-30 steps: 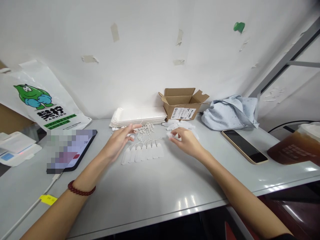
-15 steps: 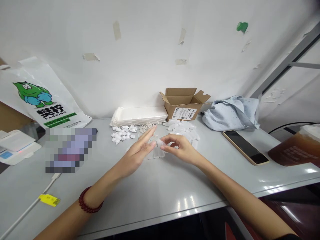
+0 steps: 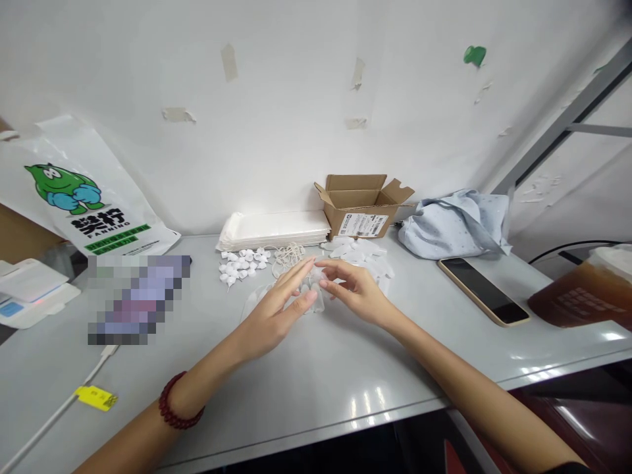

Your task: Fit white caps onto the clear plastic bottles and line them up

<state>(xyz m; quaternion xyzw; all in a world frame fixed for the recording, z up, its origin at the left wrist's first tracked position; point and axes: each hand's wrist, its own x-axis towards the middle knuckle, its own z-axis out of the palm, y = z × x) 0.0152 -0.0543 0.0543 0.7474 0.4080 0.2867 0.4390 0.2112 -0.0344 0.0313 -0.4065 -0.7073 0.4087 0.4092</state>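
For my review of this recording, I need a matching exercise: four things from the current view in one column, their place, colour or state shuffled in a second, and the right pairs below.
Things:
1. Left hand
2. Small white pieces
3. Cardboard box
4. Cloth bag

Place, colour or state:
A. Flaps open, printed label on the front
B. Pale blue
C. Dark red bracelet around its wrist
D. Clustered just left of the tangled cords

Right pairs:
1-C, 2-D, 3-A, 4-B

A dark red bracelet (image 3: 166, 411) rings the left wrist (image 3: 191, 394); the right sleeve (image 3: 567, 468) seems black.
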